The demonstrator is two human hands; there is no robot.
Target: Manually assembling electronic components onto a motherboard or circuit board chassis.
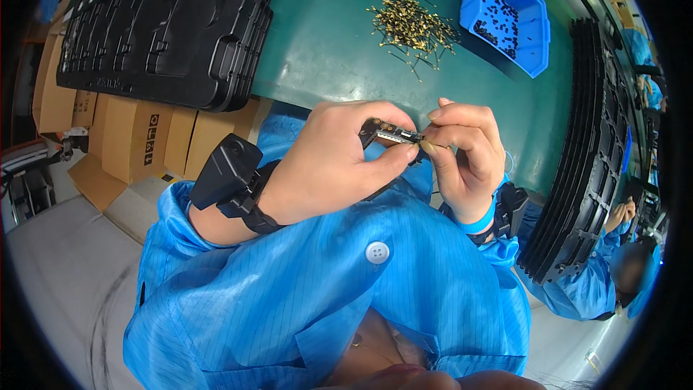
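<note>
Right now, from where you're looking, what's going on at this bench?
Someone in a blue smock is handling a small dark electronic part near a green table's edge. The left hand holds it; the right hand's fingertips are at its right end, though what they pinch is too small to tell. Beyond lies a loose pile of thin black-and-gold pieces, with a blue bin of small black bits to its right.
</note>
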